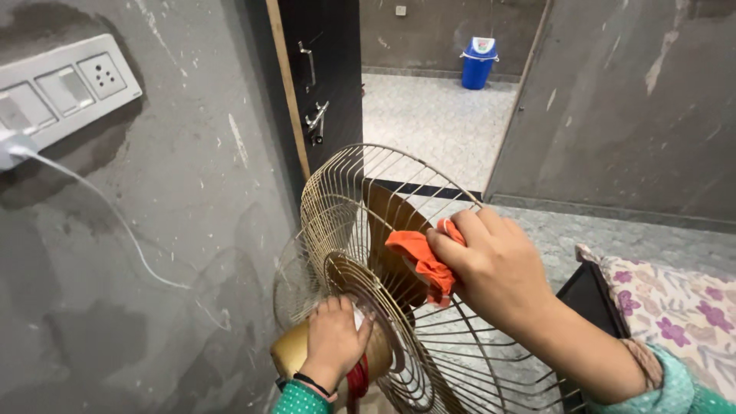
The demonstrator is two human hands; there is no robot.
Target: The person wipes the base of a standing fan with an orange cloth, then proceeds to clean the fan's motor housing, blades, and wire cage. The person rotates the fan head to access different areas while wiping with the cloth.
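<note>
On the far left, a white switch panel point(65, 88) sits in the grey wall point(176, 230), and a white cable point(115, 222) hangs from a plug at its lower corner and trails down across the plaster. Just right of that stands the fan: its golden motor housing point(291, 351) is low in the view, and the left hand point(335, 341) rests on top of it, fingers point(337, 313) curled down and closed over the housing, with a bit of white showing beneath them. A dark band and a red one sit at that wrist.

The wire fan guard point(353, 207) rises from the housing and leans up and to the right, so its round face is turned towards the person's right side. The dark fan blade point(383, 222) runs lengthwise up and down behind the wires. The right hand point(494, 268) is at the guard's upper right part, above and to the right of the left hand, and it is the hand nearer the blade. Its fingers point(452, 244) are bunched tight around an orange cloth point(418, 257), which is pressed onto the wires at the blade, lying to the left of the knuckles.

Further right, a dark door point(326, 69) stands open onto a tiled floor with a blue bin point(478, 63), and a flowered bedsheet point(675, 314) shows at the right edge
</note>
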